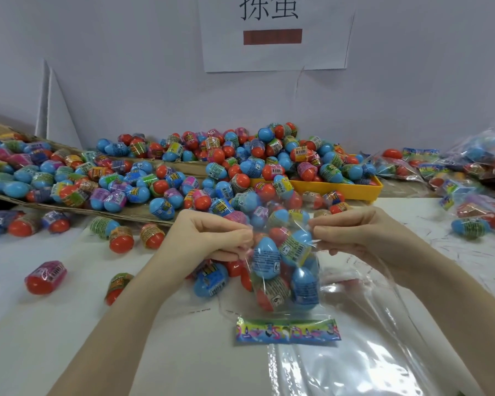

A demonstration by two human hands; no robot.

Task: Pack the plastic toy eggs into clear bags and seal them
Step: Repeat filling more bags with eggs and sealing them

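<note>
1 head view, close, facing forward-down over table [69,324] toward wall [126,67].

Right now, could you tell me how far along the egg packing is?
Done: several filled bags lie at the right. In hand: the left hand and right hand pinch the top of a clear bag already holding eggs, not yet sealed. Left: a large heap of loose eggs and a stack of empty bags.

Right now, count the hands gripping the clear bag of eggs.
2. The left hand pinches the clear bag at the left side of its top edge; the right hand pinches the right side. No other hand is in view.
</note>
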